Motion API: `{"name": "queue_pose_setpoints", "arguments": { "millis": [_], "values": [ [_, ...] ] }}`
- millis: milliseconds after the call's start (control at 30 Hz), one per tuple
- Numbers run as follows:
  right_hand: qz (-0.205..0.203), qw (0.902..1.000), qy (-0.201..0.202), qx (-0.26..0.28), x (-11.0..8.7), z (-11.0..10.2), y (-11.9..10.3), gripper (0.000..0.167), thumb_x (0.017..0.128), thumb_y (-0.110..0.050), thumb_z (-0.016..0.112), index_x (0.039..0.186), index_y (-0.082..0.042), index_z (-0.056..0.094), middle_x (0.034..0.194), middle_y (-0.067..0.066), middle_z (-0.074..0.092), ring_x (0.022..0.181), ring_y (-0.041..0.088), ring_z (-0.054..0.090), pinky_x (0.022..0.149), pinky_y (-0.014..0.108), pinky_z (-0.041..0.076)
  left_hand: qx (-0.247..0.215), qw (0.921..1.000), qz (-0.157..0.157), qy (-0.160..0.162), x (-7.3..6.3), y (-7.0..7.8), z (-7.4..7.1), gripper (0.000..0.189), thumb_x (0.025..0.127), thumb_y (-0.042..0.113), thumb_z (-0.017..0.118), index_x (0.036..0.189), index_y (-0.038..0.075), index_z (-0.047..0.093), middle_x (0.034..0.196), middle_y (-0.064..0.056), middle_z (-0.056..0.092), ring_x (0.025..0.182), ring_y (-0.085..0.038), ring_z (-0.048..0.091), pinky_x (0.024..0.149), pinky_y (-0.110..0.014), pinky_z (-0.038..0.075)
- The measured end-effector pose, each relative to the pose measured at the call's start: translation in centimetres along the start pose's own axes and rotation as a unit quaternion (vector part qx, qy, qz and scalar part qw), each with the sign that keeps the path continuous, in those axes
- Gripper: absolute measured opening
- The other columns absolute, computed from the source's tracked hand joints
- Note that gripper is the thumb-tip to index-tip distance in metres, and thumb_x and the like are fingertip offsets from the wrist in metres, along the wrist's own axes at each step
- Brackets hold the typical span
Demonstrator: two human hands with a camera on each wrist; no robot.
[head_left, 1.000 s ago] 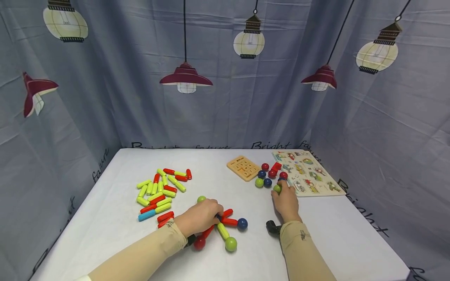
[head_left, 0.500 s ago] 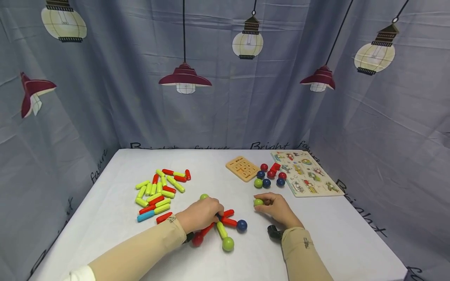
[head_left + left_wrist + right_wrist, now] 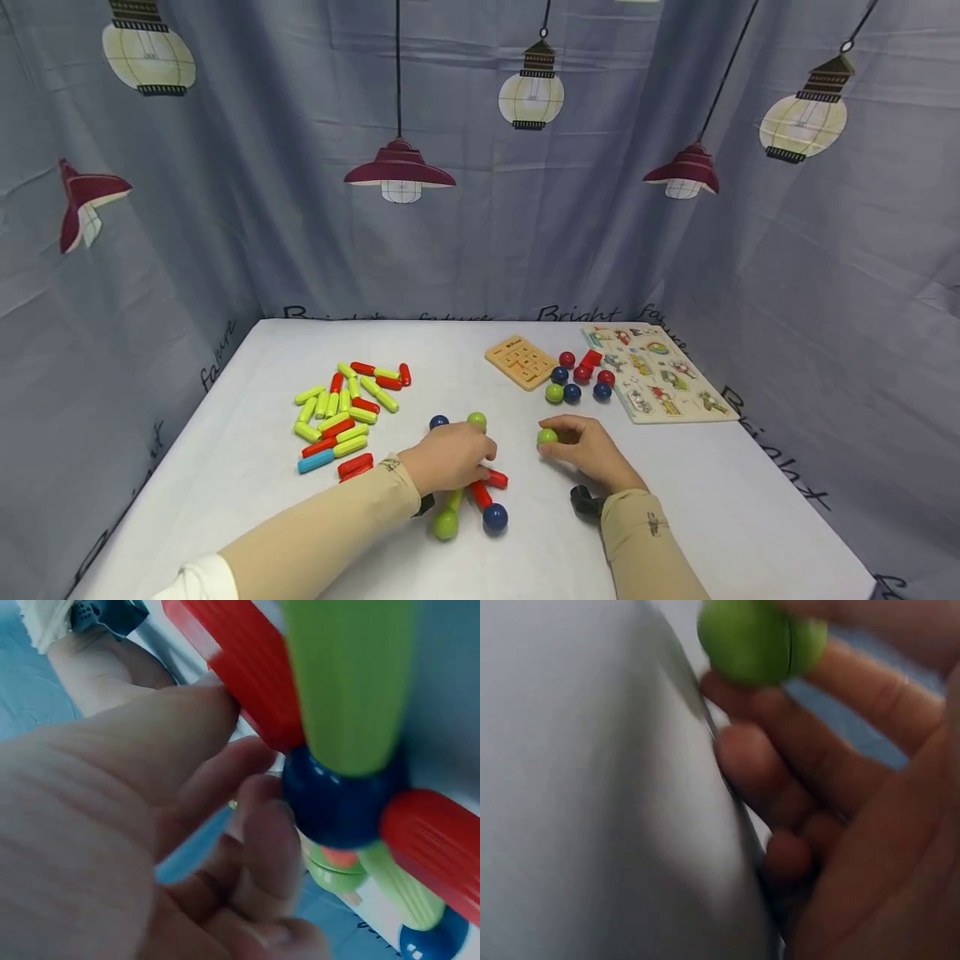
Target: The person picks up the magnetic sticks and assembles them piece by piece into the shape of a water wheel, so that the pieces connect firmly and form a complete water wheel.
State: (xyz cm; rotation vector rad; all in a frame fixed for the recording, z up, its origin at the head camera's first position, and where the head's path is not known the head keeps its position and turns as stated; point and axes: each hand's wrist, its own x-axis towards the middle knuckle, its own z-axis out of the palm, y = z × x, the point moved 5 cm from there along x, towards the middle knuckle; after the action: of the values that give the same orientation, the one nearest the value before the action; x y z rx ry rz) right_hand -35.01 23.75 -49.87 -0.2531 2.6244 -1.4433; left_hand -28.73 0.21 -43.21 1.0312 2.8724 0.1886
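My left hand (image 3: 448,457) grips a toy model of rods and balls at the table's middle. In the left wrist view, its thumb lies against a red rod (image 3: 247,671), with fingertips beside a dark blue hub ball (image 3: 330,799). A green rod (image 3: 349,682) also joins that hub. Around the hand show an outer blue ball (image 3: 495,518) and a green end ball (image 3: 446,524); the hand hides the hub in the head view. To the right, my right hand (image 3: 588,454) pinches a loose green ball (image 3: 547,437) between thumb and fingers, just above the table.
Several yellow-green and red rods (image 3: 341,408), plus a blue rod (image 3: 316,462), lie on the left. Several loose balls (image 3: 572,392) sit at the back right, beside a wooden number board (image 3: 521,362) and a picture board (image 3: 660,372).
The right hand has brought the green ball from the back-right pile toward the model. The left hand has turned the model, swinging its outer balls round, and shifted slightly right.
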Motion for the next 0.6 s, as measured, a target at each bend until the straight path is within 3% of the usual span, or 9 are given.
{"name": "queue_pose_setpoints", "arguments": {
  "millis": [100, 200, 400, 500, 600],
  "values": [
    [-0.027, 0.9982, -0.05, 0.019, -0.3, 0.7, -0.6, 0.041, 0.081, -0.027, 0.088, 0.118, -0.015, 0.076, 0.108, 0.003, 0.072, 0.096, 0.022, 0.064, 0.086, 0.033, 0.051, 0.026, 0.9995, -0.018, 0.007, 0.8, 0.5, 0.4, 0.015, 0.089, 0.034, 0.082, 0.089, 0.02, 0.078, 0.079, 0.007, 0.057, 0.07, -0.006, 0.05, 0.059, -0.019, 0.045],
    [-0.057, 0.9933, -0.097, 0.026, -0.7, 1.6, -1.2, 0.037, 0.083, -0.024, 0.087, 0.115, -0.011, 0.075, 0.109, 0.005, 0.073, 0.097, 0.022, 0.065, 0.087, 0.031, 0.052, 0.017, 0.9991, -0.039, 0.005, 1.3, 0.4, 0.8, 0.02, 0.09, 0.035, 0.08, 0.08, 0.019, 0.073, 0.073, 0.007, 0.054, 0.066, -0.007, 0.05, 0.056, -0.02, 0.044],
    [-0.087, 0.9867, -0.129, 0.046, -0.9, 2.8, -2.4, 0.037, 0.081, -0.019, 0.088, 0.113, -0.01, 0.073, 0.11, 0.007, 0.072, 0.097, 0.024, 0.066, 0.085, 0.028, 0.053, -0.068, 0.9945, -0.075, 0.025, 1.2, -0.4, 1.2, 0.021, 0.094, 0.035, 0.077, 0.086, 0.016, 0.071, 0.073, 0.007, 0.054, 0.063, -0.007, 0.052, 0.056, -0.02, 0.045],
    [-0.094, 0.9852, -0.136, 0.044, -1.0, 3.2, -2.7, 0.038, 0.081, -0.02, 0.088, 0.114, -0.01, 0.072, 0.112, 0.007, 0.071, 0.098, 0.025, 0.065, 0.085, 0.027, 0.053, -0.073, 0.994, -0.075, 0.033, 1.2, -0.4, 1.2, 0.021, 0.094, 0.034, 0.077, 0.088, 0.015, 0.072, 0.078, 0.006, 0.052, 0.063, -0.008, 0.051, 0.055, -0.02, 0.045],
    [-0.1, 0.9848, -0.14, 0.024, -0.9, 3.6, -2.9, 0.04, 0.083, -0.02, 0.087, 0.118, -0.011, 0.071, 0.114, 0.004, 0.071, 0.101, 0.023, 0.064, 0.087, 0.027, 0.052, -0.086, 0.9927, -0.074, 0.04, 0.6, -0.4, 0.8, 0.022, 0.094, 0.033, 0.077, 0.101, 0.012, 0.075, 0.088, 0.003, 0.059, 0.068, -0.007, 0.052, 0.06, -0.019, 0.048]
  ]
}}
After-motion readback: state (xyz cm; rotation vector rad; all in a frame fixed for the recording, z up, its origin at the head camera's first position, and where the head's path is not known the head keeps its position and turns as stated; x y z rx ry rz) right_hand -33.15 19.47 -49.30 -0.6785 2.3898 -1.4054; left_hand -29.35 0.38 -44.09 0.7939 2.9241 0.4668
